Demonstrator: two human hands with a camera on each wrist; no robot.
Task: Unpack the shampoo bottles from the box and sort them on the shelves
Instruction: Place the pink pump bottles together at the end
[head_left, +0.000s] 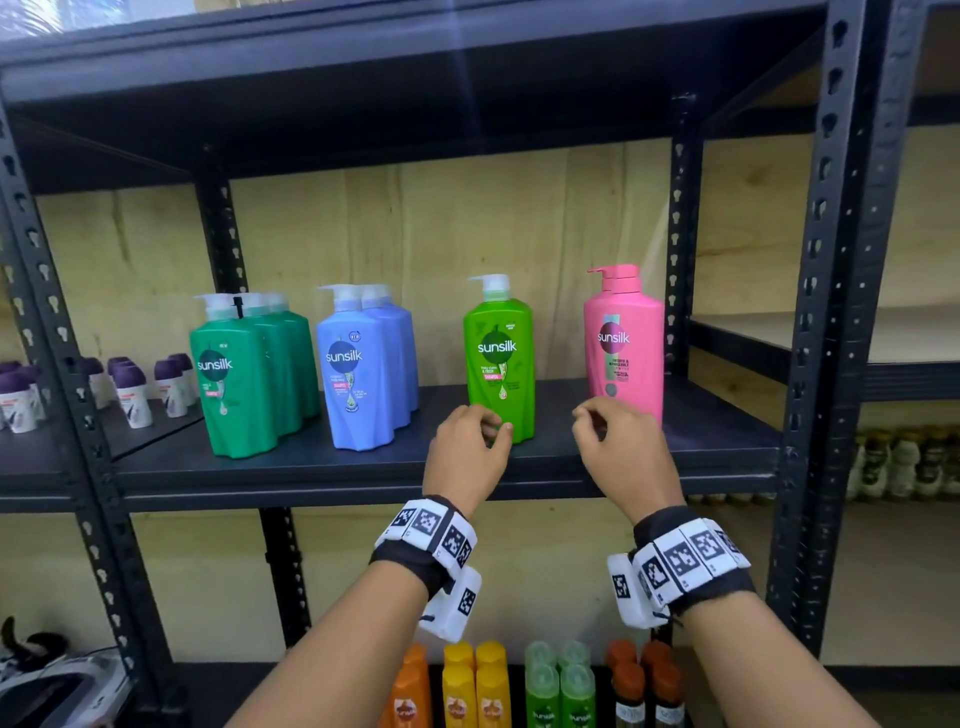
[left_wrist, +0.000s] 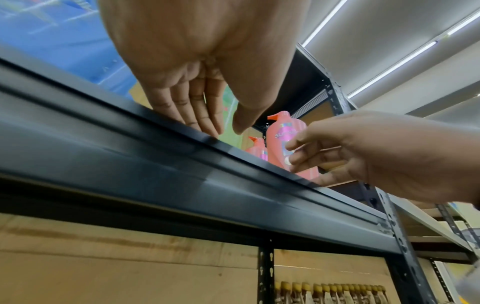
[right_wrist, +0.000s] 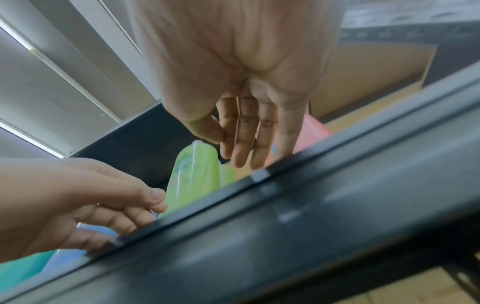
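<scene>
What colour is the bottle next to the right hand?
Pink, pump top included: the pink bottle shows best in the head view.

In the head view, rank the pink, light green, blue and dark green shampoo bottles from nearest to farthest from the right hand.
From the right hand:
1. Pink pump shampoo bottle, just behind its fingers, at the shelf's right end.
2. Light green pump shampoo bottle, to its left, behind the left hand.
3. Blue pump shampoo bottles, left of centre.
4. Dark green pump shampoo bottles, far left.
</scene>
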